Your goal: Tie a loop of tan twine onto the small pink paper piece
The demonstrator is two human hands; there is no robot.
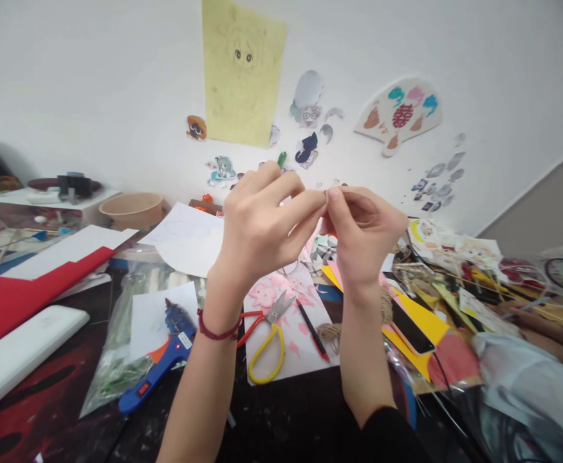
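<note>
My left hand [266, 222], with a dark red bracelet on its wrist, is raised at the centre, its thumb and index finger pinched together. Its fingertips meet those of my right hand [361, 225], which is also pinched. A thin dark strand shows at the right hand's fingers; what the left fingertips hold is too small to name. Below the hands lies a white sheet [310, 366] with pink petal shapes [264, 294]. On it rest scissors [275, 315] with one red and one yellow handle, and a black-and-red pencil [313, 330].
A blue glue gun [158, 373] lies at the left on paper and a plastic bag [102, 379]. Further left are red card [44, 292] and a long white box [25, 354]. A phone [412, 328] lies on yellow card at the right, near twine [329, 334].
</note>
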